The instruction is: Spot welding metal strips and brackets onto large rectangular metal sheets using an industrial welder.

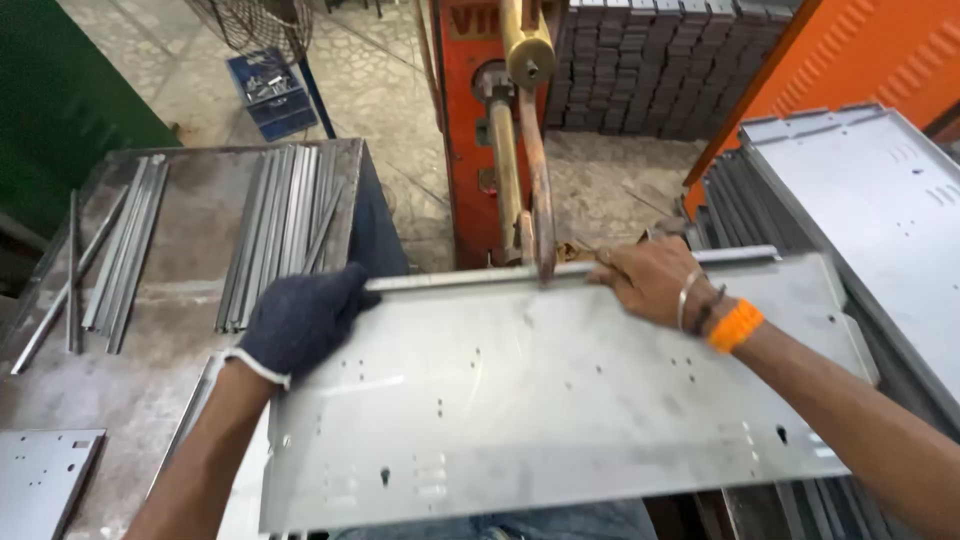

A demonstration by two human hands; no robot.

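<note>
Grey perforated steel sheet (560, 400), flat, gripped by both hands.

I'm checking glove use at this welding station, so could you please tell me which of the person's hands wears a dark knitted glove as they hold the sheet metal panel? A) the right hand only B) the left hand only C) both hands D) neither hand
B: the left hand is in a dark knitted glove on the sheet metal panel's far edge, while the right hand is bare, with wristbands.

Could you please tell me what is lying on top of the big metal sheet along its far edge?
A narrow metal strip, pressed by the left hand and right hand. The welder tip covers the joint.
</note>
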